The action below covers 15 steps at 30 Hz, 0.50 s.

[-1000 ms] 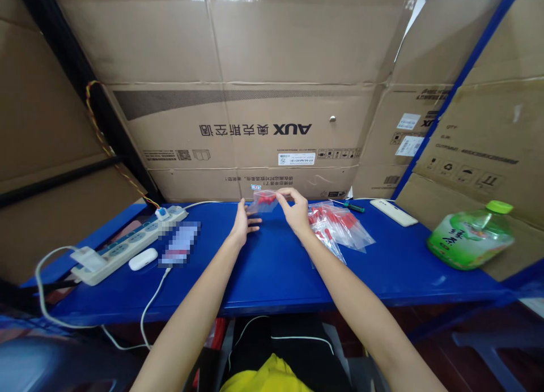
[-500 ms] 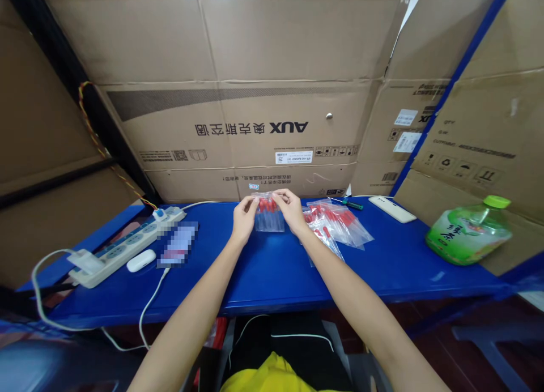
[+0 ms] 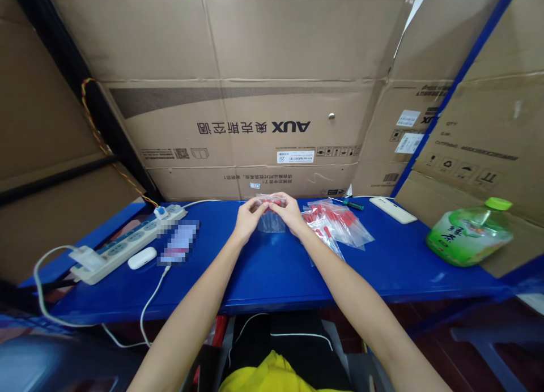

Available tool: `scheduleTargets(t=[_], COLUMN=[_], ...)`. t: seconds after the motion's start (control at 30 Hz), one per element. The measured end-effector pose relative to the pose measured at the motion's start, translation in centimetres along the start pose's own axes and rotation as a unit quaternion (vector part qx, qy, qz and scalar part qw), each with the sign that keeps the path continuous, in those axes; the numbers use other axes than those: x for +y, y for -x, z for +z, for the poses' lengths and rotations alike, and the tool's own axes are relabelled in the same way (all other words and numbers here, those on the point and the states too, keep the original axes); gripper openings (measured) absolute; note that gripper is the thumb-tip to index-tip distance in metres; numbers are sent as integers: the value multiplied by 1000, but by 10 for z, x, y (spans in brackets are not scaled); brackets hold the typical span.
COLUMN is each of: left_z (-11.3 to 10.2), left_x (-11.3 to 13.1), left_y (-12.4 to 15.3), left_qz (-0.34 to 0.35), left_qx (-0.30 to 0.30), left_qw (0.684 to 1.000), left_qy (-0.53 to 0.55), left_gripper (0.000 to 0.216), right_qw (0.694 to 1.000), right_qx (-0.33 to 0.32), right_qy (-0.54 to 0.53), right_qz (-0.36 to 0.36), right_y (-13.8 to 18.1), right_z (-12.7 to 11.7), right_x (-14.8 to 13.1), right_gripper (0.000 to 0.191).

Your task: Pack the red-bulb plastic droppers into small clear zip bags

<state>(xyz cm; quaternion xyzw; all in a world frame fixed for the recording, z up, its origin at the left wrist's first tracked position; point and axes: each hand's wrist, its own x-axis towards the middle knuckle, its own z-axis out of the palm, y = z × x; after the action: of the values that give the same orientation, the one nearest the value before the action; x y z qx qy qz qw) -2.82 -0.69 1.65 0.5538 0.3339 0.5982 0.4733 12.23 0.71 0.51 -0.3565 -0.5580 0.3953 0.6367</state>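
Note:
A small clear plastic bag [image 3: 271, 221] with red pieces inside is held up over the back of the blue table [image 3: 263, 267]. My left hand [image 3: 246, 219] pinches its left top corner and my right hand [image 3: 289, 213] pinches the right top corner; the two hands nearly touch. Just right of my right hand lies a pile of more clear bags with red pieces [image 3: 335, 222].
A white power strip [image 3: 127, 245], a white earbud case [image 3: 142, 258] and a blurred phone [image 3: 178, 243] lie at the left. A green screwdriver [image 3: 353, 205], a white flat device [image 3: 392, 210] and a green bottle [image 3: 470, 232] are at the right. Cardboard boxes [image 3: 255, 126] wall the back.
My left hand rose from the table and took hold of the bag that the right hand held alone. Both hands then drew closer together on the bag's top edge.

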Motion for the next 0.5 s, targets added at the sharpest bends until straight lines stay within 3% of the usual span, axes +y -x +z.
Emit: scheduleTargets(t=[0.2, 0.5], left_z=[-5, -7], left_x=[-2, -7], left_y=[-3, -5], left_qz=[-1, 57], left_qx=[10, -34], left_qw=[1000, 995], left_qy=[-16, -79], left_gripper=[36, 37], right_qw=[999, 999], right_qx=[-37, -10], right_qy=[-14, -19], right_qz=[27, 39], right_y=[3, 3], right_z=[-1, -3], right_x=[-7, -10], right_gripper=[35, 34])
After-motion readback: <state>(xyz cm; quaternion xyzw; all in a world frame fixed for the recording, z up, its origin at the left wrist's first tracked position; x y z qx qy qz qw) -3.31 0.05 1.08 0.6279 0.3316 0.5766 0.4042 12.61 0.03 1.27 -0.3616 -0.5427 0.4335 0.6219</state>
